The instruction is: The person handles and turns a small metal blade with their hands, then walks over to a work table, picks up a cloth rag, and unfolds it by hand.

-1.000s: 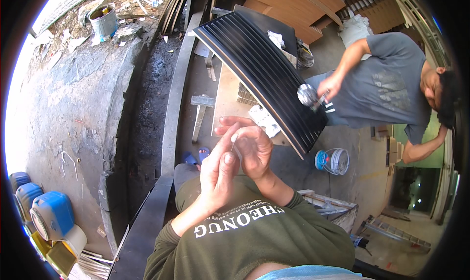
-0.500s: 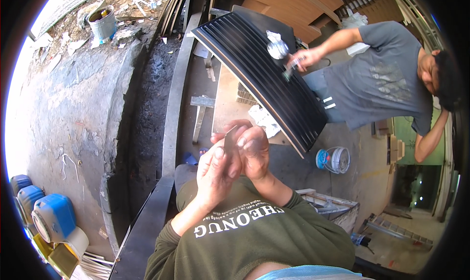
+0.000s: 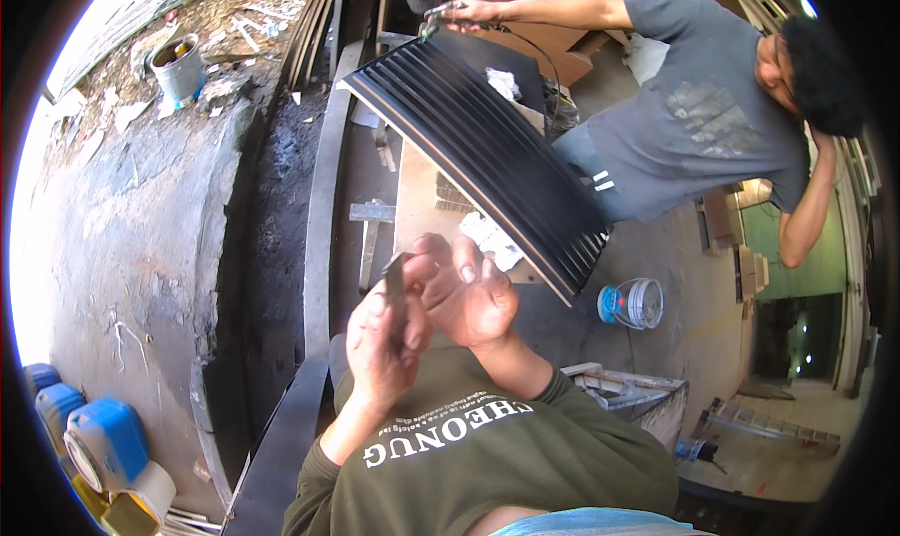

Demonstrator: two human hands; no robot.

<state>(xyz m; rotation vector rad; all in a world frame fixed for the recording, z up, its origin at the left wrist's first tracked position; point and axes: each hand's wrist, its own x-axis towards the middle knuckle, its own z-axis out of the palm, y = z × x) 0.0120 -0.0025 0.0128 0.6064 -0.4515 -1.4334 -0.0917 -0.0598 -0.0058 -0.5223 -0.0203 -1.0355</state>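
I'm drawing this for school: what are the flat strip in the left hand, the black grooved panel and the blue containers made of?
The flat strip in the left hand looks like thin metal: dull grey, straight-edged. The black grooved panel may be painted wood: satin sheen, tan edge, but the core is hidden. The blue containers seem smooth plastic, with rounded, moulded corners.

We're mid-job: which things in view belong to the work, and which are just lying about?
In use:
- thin flat piece, held in the left hand; right hand open beside it
- spray gun, in the co-worker's hand
- black ribbed panel, near the gun

Apparently lying about:
- pail
- ladder
- blue container
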